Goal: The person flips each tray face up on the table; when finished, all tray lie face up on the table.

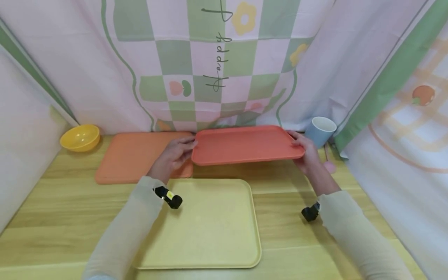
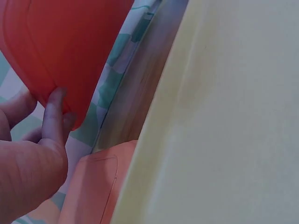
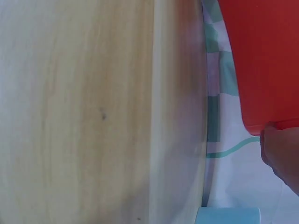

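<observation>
A red tray (image 1: 245,144) is held up off the table, tilted, at the back of the head view. My left hand (image 1: 175,152) pinches its left end, fingers against the underside, as the left wrist view shows. At the opposite end my right hand (image 1: 305,149) grips the edge; in the right wrist view only part of that hand (image 3: 282,154) appears at the tray's corner. An orange tray (image 1: 140,155) lies on the table below and left of the red one, partly behind my left hand. Nearer me lies a cream-yellow tray (image 1: 210,225), under my left forearm.
A yellow bowl (image 1: 80,138) stands at the back left. At the back right is a blue cup (image 1: 320,131), close to my right hand, with a pink object (image 1: 329,166) in front of it. A checked curtain (image 1: 210,58) hangs behind the wooden table (image 1: 290,241).
</observation>
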The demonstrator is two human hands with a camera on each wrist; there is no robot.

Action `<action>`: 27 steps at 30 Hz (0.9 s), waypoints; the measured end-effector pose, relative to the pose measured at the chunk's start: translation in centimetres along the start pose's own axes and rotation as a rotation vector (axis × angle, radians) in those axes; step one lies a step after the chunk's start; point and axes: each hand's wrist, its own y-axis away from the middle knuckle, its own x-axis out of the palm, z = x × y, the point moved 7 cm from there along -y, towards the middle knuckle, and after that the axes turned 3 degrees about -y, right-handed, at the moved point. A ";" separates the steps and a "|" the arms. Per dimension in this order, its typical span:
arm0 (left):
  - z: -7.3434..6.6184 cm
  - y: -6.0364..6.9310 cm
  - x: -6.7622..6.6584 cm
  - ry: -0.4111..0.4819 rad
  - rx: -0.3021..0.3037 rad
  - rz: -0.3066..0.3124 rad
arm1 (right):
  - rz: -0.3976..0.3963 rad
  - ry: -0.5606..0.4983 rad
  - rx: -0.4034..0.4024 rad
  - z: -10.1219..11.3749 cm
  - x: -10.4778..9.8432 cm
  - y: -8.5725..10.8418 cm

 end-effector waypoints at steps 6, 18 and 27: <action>0.3 0.2 -0.2 -0.022 -0.037 -0.105 | -0.190 0.076 -0.022 0.1 -1.2 0.1; 0.7 0.0 -0.2 -0.054 -0.031 -0.224 | -0.436 0.357 0.046 -0.3 -2.7 -0.4; 0.9 0.1 0.1 -0.105 -0.064 -0.224 | -0.396 0.402 0.139 -0.7 -3.3 -0.3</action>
